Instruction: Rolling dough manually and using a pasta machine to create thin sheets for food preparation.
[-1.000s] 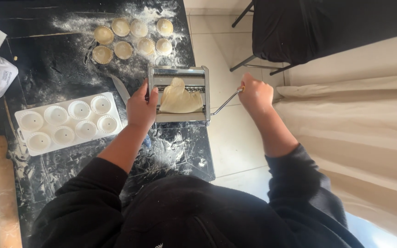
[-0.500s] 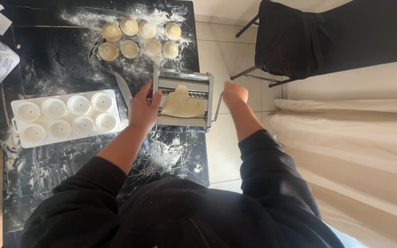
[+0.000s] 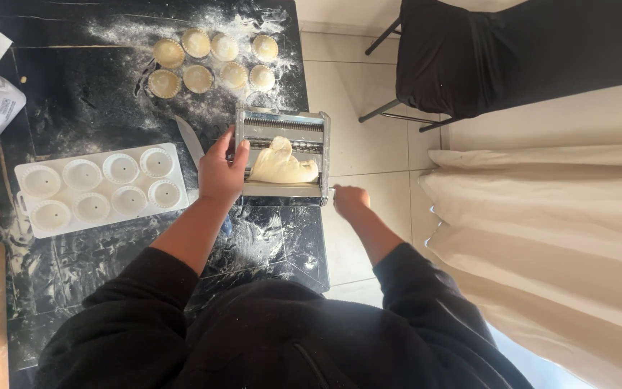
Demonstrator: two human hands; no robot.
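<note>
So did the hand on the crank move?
Yes. The right hand swung down and inward, closer to the pasta machine than before, now beside its front corner.

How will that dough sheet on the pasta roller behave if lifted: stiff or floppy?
Probably floppy: the dough sheet already lies in soft folds on the metal pasta roller. Likely to stretch or tear if lifted by one edge, since it looks thin. Possibly less sticky than raw dough, given the flour dusted over the black table.

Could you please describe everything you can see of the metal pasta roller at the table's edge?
The pasta roller is a shiny metal box with ridged rollers across its top. It stands on the floured black table at its right edge. A pale dough sheet lies bunched on it. The left hand grips its left side; the right hand holds its crank.
</note>
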